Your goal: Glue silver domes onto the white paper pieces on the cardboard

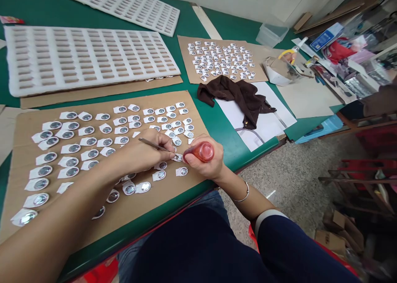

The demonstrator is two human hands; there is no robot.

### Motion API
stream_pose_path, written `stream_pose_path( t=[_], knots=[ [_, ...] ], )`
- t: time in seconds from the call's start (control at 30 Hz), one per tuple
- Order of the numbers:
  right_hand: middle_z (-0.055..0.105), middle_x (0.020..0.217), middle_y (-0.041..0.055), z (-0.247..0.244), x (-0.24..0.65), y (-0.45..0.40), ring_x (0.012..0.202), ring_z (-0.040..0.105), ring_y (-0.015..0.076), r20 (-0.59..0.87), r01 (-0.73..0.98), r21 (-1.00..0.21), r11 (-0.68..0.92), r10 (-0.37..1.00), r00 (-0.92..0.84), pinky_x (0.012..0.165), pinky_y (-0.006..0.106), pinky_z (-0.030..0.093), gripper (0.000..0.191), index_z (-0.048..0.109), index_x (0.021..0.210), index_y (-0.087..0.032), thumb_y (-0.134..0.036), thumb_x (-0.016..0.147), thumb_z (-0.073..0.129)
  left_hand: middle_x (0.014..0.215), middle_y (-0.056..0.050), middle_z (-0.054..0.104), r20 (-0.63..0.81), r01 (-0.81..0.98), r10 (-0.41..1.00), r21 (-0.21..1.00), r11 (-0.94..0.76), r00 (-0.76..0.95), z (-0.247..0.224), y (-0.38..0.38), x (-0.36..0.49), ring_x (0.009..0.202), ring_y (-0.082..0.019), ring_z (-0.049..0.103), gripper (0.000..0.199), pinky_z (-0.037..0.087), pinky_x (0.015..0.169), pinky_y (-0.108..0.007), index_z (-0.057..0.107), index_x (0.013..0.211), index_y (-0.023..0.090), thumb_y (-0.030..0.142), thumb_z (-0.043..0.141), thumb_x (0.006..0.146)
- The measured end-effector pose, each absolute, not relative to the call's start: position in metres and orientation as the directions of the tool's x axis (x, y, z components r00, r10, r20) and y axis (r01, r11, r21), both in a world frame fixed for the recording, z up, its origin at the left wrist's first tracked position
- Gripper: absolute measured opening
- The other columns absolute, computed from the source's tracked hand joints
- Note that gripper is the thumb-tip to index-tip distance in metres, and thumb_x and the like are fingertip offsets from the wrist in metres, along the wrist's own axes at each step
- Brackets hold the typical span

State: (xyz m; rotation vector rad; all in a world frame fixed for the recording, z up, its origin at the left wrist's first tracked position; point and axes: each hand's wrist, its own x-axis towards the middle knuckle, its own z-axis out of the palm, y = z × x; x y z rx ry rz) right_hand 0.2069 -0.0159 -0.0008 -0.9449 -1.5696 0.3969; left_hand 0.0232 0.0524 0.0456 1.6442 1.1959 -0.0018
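My left hand (pixel 151 150) is closed on a pair of metal tweezers (pixel 151 143), whose tip reaches a round silvery piece with a white tab (pixel 178 157). Wrapped in my right hand (pixel 213 169) is a red squeeze bottle (pixel 205 151), held beside that same piece with its base toward me; its nozzle is hidden. Both hands are over a brown cardboard sheet (pixel 173 200) bearing rows of similar silvery pieces with white tabs (pixel 70 161). My left forearm covers some of them.
White slotted foam trays (pixel 93 59) lie at the back left. A second cardboard (pixel 182 47) with many similar pieces sits farther back. To the right are a dark brown cloth (pixel 234 92) on white paper, a clear plastic container (pixel 271 34) and yellow-handled scissors (pixel 288 53).
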Motion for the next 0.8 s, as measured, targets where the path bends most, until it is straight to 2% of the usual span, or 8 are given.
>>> stream_pose_path(
  t=[0.8],
  knots=[
    [0.063, 0.071, 0.0021, -0.0038, 0.2102, -0.0156, 0.066, 0.061, 0.0159, 0.574, 0.37, -0.78, 0.504, 0.812, 0.103, 0.062, 0.033, 0.053, 0.025, 0.055, 0.08, -0.021, -0.042, 0.076, 0.07, 0.06, -0.005, 0.064, -0.546, 0.714, 0.686, 0.698, 0.055, 0.481, 0.0454, 0.0534, 0.0228, 0.053, -0.015, 0.051, 0.024, 0.037, 0.05, -0.026, 0.068, 0.071, 0.018, 0.04, 0.066, 0.064]
  ],
)
